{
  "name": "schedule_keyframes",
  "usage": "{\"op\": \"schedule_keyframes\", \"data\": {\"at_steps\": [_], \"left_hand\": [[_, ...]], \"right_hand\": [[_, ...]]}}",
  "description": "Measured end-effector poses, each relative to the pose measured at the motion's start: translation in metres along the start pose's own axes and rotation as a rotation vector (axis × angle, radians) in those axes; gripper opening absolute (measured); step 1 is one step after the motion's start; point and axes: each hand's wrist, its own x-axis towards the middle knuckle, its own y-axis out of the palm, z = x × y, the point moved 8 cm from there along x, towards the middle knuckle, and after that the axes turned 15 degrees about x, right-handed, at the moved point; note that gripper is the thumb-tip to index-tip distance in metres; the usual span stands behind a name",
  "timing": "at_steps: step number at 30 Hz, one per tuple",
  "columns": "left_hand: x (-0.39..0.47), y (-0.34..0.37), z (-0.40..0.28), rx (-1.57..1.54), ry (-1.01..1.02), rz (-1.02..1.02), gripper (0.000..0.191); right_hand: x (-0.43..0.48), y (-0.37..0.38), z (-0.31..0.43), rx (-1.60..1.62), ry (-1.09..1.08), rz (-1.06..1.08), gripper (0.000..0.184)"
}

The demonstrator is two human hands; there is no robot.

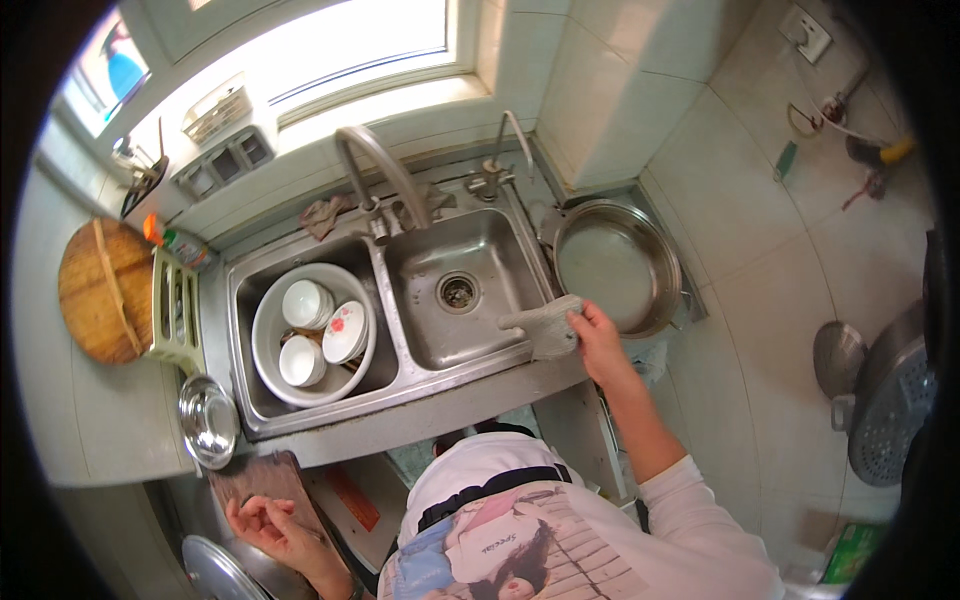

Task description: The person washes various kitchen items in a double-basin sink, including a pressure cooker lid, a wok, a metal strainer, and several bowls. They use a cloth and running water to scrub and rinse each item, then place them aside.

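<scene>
My right hand [604, 341] pinches the edge of a grey textured cloth [553, 328], which hangs over the front right corner of the right sink basin [409, 315]. My left hand [274, 525] is low at the left, above a brown board [259, 480], its fingers loosely curled and nothing visible in them. In the left sink basin [244, 352] sits a white plastic tub [270, 379]. Stacked white bowls [304, 304] stand inside it, along with a stack of red-flowered white dishes [345, 330]. The bottom of the tub is partly hidden.
A curved faucet [386, 165] arches over the sink, with a thinner tap [510, 142] to its right. A wide metal pan [671, 277] stands at the right. Leftward are metal bowls [206, 424], a green rack [176, 300] and a round wooden cutting board [105, 300].
</scene>
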Motion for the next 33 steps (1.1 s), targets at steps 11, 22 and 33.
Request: {"op": "schedule_keyframes", "data": {"at_steps": [11,22,33], "left_hand": [[-0.006,0.174,-0.050,-0.209,0.010,0.683,0.048],[-0.112,0.344,-0.124,-0.064,0.217,1.499,0.041],[-0.151,0.403,-0.115,0.026,0.251,1.545,0.041]], "right_hand": [[-0.001,-0.088,0.110,0.160,-0.289,-0.193,0.023],[0.044,-0.103,0.103,0.356,-0.150,-0.178,0.019],[0.056,-0.146,0.120,0.545,-0.037,-0.148,0.040]]}}
